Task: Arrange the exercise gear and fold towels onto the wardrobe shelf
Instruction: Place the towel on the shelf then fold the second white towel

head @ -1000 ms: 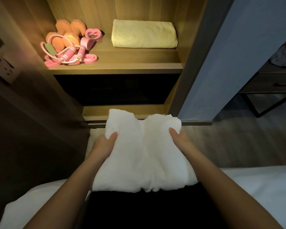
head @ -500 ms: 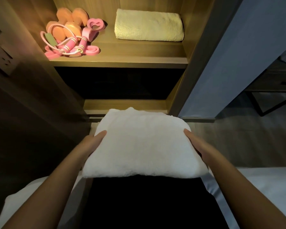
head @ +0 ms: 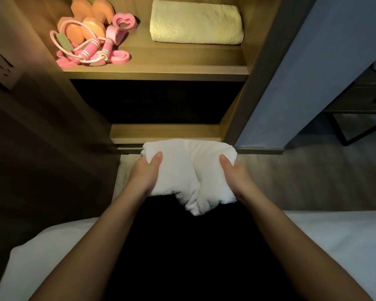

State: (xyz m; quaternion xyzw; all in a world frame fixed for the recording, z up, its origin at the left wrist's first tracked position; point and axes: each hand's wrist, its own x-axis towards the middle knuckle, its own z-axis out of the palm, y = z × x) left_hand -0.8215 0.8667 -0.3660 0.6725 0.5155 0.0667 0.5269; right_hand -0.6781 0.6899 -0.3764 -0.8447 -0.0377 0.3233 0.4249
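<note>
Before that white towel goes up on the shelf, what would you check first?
1. Left hand and right hand both grip the white towel: ok.
2. White towel folded tidy: not ok, a loose lump sags from its near edge.
3. Pink exercise gear sits on the left side of the shelf: ok.
4. Yellow towel lies flat, fit to stack on: ok.
5. Headroom above the yellow towel: cannot tell.

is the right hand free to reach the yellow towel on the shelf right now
Probably not yet: the right hand grips the white towel. The way up to the yellow towel looks open, with nothing in between.
</note>
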